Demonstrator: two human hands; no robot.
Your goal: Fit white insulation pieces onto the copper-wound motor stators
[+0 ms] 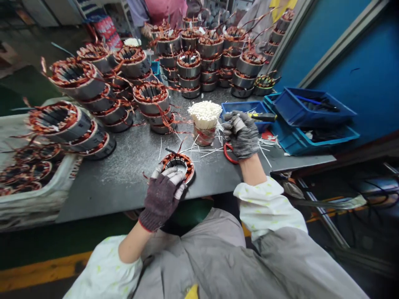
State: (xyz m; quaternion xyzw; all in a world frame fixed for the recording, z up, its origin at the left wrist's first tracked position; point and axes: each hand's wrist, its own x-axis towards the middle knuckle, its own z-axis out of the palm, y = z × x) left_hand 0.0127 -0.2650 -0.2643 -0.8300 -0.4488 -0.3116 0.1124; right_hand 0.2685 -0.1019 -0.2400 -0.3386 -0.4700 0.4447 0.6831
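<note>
1. The left grip (162,199), in a dark knitted glove, is closing over the near side of a copper-wound stator (178,167), with the fingers (170,176) curving across its rim.
2. The stator is lying flat near the front edge of the bench (109,187), with its bore facing up and a loose copper lead rising from the winding.
3. The right grip (241,135), in a grey knitted glove, is hovering above the bench to the right of the stator, well apart from it. Its fingers are curled.
4. A yellow-and-black-handled tool (263,117) is projecting from beside the right grip. It cannot be determined whether the right grip is closed on this tool.
5. Red-handled cutters (230,153) are lying on the bench just below the right grip.
6. A bundle of white cable ties (204,114) is standing upright in a small cup (204,135) between the two grips, and loose ties (205,150) are scattered around its base.
7. Further stacks of wound stators (190,66) are standing across the far bench, and more stators (31,174) are resting in a white sack at the left.
8. Blue plastic trays (314,108) are sitting at the right end of the bench.
9. A co-worker in a pink top (165,10) is standing beyond the stacks.
</note>
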